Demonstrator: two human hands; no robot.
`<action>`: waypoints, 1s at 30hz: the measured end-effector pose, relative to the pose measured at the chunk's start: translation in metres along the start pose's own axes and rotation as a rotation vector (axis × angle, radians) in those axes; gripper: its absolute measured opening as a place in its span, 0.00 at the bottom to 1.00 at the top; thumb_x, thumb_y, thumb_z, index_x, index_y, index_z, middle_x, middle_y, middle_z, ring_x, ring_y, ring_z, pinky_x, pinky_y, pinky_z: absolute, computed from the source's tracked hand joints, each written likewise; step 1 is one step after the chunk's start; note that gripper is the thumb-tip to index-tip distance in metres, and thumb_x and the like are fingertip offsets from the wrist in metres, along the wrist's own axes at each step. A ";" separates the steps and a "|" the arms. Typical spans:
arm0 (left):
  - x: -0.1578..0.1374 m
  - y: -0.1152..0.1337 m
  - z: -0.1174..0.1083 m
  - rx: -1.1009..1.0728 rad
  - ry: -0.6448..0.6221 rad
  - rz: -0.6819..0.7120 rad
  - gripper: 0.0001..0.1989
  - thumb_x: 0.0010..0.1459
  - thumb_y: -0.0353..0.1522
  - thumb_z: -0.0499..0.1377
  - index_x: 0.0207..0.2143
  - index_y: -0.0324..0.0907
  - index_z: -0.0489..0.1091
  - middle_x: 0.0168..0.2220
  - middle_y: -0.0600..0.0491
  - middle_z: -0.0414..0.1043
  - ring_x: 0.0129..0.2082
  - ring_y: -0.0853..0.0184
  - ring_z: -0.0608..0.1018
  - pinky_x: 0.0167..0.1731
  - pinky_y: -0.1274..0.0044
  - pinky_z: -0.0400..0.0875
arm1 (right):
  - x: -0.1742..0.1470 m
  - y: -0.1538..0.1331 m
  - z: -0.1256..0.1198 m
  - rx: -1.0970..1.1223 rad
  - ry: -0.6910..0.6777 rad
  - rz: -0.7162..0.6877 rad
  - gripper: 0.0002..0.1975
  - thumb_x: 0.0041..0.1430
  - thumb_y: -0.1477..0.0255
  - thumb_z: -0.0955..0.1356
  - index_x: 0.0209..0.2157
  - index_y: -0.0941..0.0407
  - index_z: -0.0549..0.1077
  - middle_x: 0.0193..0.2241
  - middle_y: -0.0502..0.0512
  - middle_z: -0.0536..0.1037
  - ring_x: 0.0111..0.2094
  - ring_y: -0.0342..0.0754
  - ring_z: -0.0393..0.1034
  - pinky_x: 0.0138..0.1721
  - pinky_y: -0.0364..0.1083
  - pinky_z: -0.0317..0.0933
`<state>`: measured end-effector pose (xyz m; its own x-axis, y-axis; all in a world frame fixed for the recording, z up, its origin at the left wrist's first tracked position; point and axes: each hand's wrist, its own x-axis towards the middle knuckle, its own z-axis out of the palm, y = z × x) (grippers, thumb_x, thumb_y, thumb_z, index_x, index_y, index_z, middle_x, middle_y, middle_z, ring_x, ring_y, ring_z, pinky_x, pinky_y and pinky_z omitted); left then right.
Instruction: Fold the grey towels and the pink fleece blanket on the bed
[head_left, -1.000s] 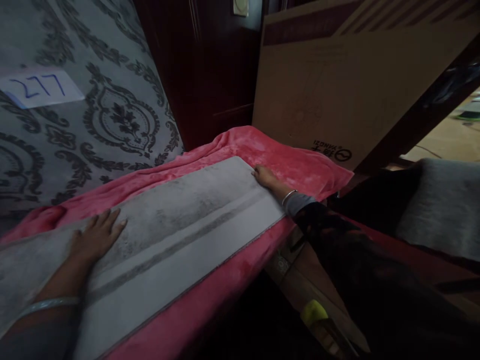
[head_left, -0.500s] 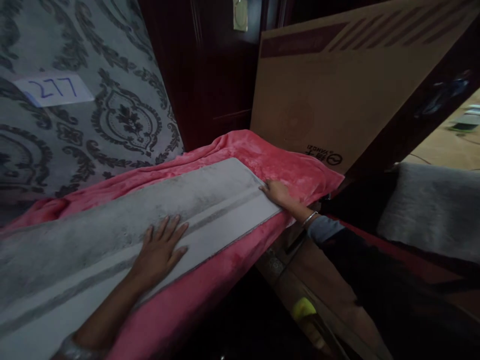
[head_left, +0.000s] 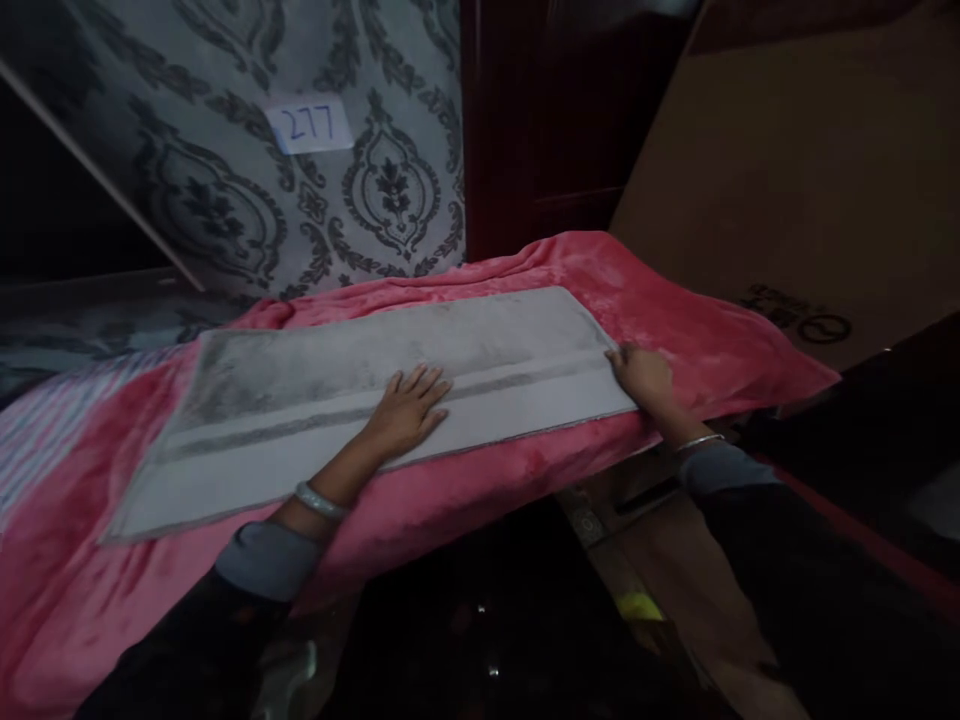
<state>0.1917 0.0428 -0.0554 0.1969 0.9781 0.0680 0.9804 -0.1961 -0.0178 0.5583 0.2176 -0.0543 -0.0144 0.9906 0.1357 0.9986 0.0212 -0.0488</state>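
A long grey plush mat (head_left: pixel 375 350) lies flat on a pink blanket (head_left: pixel 465 500). A paler, smoother strip with a dark band runs along the mat's near side and looks folded over. My left hand (head_left: pixel 405 415) rests palm down near the mat's middle, across the dark band, with its fingers spread. At the mat's right end, my right hand (head_left: pixel 641 375) has its fingers curled on the edge, pinching it. The fingertips there are partly hidden.
Behind the blanket rises a patterned wall (head_left: pixel 390 190) bearing a paper marked 277 (head_left: pixel 315 124). A dark red door (head_left: pixel 540 120) and a large cardboard box (head_left: pixel 810 170) stand at the back right. Striped cloth (head_left: pixel 67 410) shows at left.
The view has swung left, bringing the mat's whole left end into sight. My left hand stays flat on the mat and my right hand stays at its right edge.
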 end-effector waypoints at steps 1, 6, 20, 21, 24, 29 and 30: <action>-0.004 -0.001 -0.001 0.006 -0.003 -0.033 0.28 0.70 0.44 0.44 0.69 0.49 0.55 0.73 0.50 0.45 0.72 0.54 0.48 0.67 0.53 0.44 | 0.000 0.000 0.001 -0.001 0.002 -0.002 0.22 0.72 0.63 0.58 0.51 0.64 0.74 0.43 0.72 0.79 0.46 0.61 0.75 0.41 0.50 0.65; -0.045 -0.023 -0.008 0.062 0.013 -0.304 0.31 0.69 0.46 0.45 0.71 0.49 0.50 0.73 0.49 0.46 0.72 0.50 0.49 0.66 0.50 0.44 | -0.001 0.001 0.002 -0.009 -0.022 0.009 0.23 0.72 0.62 0.58 0.52 0.64 0.74 0.44 0.72 0.78 0.45 0.61 0.75 0.39 0.49 0.63; -0.196 -0.146 -0.036 0.072 0.077 -1.059 0.33 0.67 0.47 0.38 0.70 0.47 0.53 0.71 0.45 0.51 0.68 0.46 0.58 0.60 0.49 0.57 | -0.002 -0.001 0.003 -0.019 -0.099 -0.010 0.27 0.74 0.61 0.52 0.52 0.64 0.73 0.45 0.73 0.78 0.46 0.63 0.74 0.35 0.51 0.59; -0.202 -0.151 -0.037 0.074 0.096 -1.088 0.32 0.67 0.45 0.38 0.69 0.44 0.55 0.69 0.43 0.55 0.66 0.47 0.61 0.59 0.51 0.59 | -0.001 0.000 0.005 -0.019 -0.097 -0.012 0.28 0.74 0.60 0.52 0.52 0.64 0.73 0.44 0.73 0.78 0.46 0.63 0.74 0.36 0.51 0.60; -0.212 -0.159 -0.042 0.115 0.129 -1.137 0.31 0.67 0.43 0.39 0.62 0.35 0.64 0.60 0.36 0.68 0.58 0.48 0.70 0.54 0.57 0.65 | 0.003 0.002 0.009 -0.037 -0.107 -0.020 0.28 0.73 0.60 0.51 0.52 0.63 0.73 0.42 0.73 0.79 0.45 0.63 0.75 0.37 0.51 0.62; -0.211 -0.159 -0.046 0.265 0.119 -1.141 0.27 0.65 0.42 0.42 0.48 0.34 0.74 0.49 0.33 0.74 0.50 0.46 0.74 0.48 0.60 0.69 | 0.013 0.008 0.024 0.016 -0.088 -0.046 0.29 0.72 0.60 0.49 0.50 0.60 0.74 0.41 0.73 0.79 0.45 0.65 0.75 0.41 0.55 0.65; -0.210 -0.159 -0.047 0.280 0.112 -1.137 0.27 0.65 0.41 0.43 0.47 0.34 0.75 0.48 0.33 0.74 0.51 0.45 0.74 0.48 0.60 0.69 | 0.015 0.010 0.027 0.043 -0.076 -0.052 0.28 0.71 0.60 0.49 0.49 0.58 0.74 0.41 0.73 0.79 0.45 0.66 0.75 0.41 0.56 0.65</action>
<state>-0.0056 -0.1344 -0.0203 -0.7780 0.5659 0.2730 0.5597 0.8216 -0.1080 0.5665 0.2361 -0.0795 -0.0719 0.9953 0.0641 0.9933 0.0773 -0.0858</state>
